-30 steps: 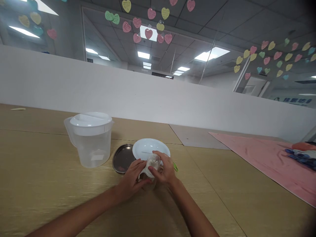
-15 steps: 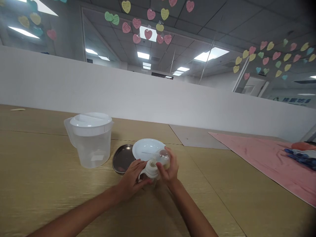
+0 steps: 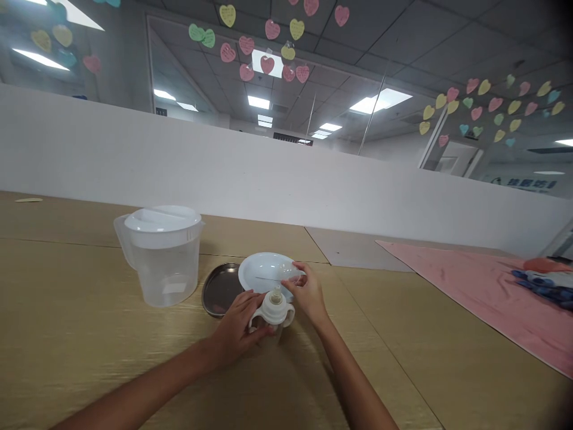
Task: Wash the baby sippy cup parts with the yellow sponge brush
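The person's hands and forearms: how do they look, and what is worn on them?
The left hand and right hand are bare, without gloves. No sleeve, watch or bracelet shows on either forearm. Fine marks are too small to tell.

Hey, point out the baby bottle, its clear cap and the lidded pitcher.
Baby bottle (image 3: 274, 310): head view, on its white collar.
Clear cap (image 3: 290, 272): head view, on its side.
Lidded pitcher (image 3: 167, 263): head view, front wall.

Out left stood a lidded pitcher (image 3: 165, 257), away to the right lay a pink cloth (image 3: 483, 292), and heart-shaped notes (image 3: 267, 64) dotted the glass (image 3: 333, 101) above!
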{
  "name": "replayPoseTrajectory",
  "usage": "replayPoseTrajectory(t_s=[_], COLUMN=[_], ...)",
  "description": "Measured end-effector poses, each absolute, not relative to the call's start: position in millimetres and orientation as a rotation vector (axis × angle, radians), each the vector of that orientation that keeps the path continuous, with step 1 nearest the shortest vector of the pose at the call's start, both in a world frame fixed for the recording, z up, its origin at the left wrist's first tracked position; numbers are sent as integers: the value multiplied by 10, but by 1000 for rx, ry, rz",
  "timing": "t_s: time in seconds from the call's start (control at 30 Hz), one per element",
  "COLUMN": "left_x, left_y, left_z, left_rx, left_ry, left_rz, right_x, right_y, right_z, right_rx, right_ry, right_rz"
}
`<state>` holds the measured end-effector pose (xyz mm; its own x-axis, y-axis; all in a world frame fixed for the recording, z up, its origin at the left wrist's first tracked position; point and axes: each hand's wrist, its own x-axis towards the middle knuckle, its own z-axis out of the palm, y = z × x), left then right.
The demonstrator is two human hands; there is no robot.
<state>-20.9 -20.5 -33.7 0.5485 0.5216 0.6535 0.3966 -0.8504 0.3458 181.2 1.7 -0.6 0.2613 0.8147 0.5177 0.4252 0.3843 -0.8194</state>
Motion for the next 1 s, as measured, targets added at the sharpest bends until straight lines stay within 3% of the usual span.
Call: replayPoseTrajectory(t_s=[0.5, 0.8, 1.0], left_x=[-215, -229, -226], left_y=[-206, -223, -209], left_z=[-317, -290, -319], left_rx=[2619, 2628, 2633], left_ry=[751, 723, 741], left_rz=[1148, 1134, 1139], right_x=[1862, 1880, 1887], right_y=[-68, -108, -106], right_z=[40, 73, 76], right_rx=[-1339, -1343, -1416], right_ry=[-1775, -1868, -1951], right_rz=[415, 598, 382])
